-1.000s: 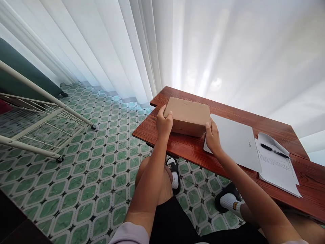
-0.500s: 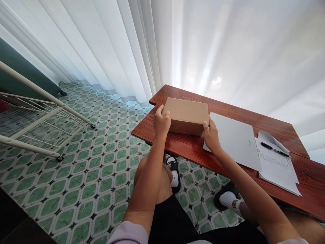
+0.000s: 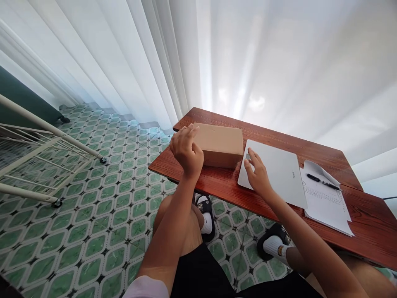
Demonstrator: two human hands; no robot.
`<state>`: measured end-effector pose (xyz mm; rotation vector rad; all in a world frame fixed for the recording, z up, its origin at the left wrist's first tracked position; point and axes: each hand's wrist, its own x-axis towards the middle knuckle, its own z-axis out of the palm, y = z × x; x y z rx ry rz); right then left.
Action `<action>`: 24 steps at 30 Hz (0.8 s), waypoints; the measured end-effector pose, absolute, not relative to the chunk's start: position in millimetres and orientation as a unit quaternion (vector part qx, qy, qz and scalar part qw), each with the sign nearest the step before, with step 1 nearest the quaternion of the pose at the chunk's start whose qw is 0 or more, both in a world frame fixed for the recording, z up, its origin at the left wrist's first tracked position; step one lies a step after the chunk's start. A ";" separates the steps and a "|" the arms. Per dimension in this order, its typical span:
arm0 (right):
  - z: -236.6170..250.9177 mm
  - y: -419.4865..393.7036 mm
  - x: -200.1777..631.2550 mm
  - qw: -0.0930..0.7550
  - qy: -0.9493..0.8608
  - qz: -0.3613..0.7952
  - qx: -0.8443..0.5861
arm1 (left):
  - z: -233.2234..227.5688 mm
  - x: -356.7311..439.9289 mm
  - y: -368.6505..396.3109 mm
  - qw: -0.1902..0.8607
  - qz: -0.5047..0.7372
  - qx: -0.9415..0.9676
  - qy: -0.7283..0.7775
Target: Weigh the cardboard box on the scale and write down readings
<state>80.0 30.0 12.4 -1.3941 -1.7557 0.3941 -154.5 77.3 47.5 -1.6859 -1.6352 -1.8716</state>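
A closed brown cardboard box (image 3: pixel 218 140) rests on the left part of the dark red wooden table (image 3: pixel 214 178). Beside its left end, my left hand (image 3: pixel 187 151) is raised with fingers loosely bent and nothing in it; it covers that corner of the box, and whether it touches cannot be made out. My right hand (image 3: pixel 257 171) hovers over a closed silver laptop (image 3: pixel 281 174), a short way right of the box, with its fingers extended and apart. Nothing is in that hand either.
White papers with writing (image 3: pixel 327 200) lie right of the laptop, with a black pen (image 3: pixel 322 181) across them. A pale metal rack on casters (image 3: pixel 46 153) stands on the green tiled floor at left. White curtains (image 3: pixel 263 62) hang behind the table.
Both hands have let go of the box. My left hand has lifted at its left end, and my right hand has drawn away over the laptop. The view has shifted slightly right.
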 end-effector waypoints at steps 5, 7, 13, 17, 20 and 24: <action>19.4 -7.4 110.6 0.433 -0.706 0.138 -0.543 | 41.9 -136.1 66.6 0.112 -0.607 -0.622 -0.482; 15.8 -20.1 121.8 0.439 -0.689 0.159 -0.554 | 36.4 -124.5 62.1 0.094 -0.591 -0.654 -0.462; 6.1 -46.7 151.1 0.370 -0.715 0.175 -0.567 | 22.9 -75.0 41.6 0.045 -0.494 -0.797 -0.343; 10.1 -60.5 172.4 0.327 -0.728 0.149 -0.584 | 16.5 -47.2 24.6 0.060 -0.396 -0.889 -0.221; 13.6 -68.8 192.0 0.290 -0.750 0.121 -0.582 | 11.1 -30.0 12.9 0.050 -0.358 -0.918 -0.163; 18.0 -74.6 223.1 0.228 -0.770 0.053 -0.593 | 8.3 -5.2 -0.8 0.098 -0.370 -0.922 -0.063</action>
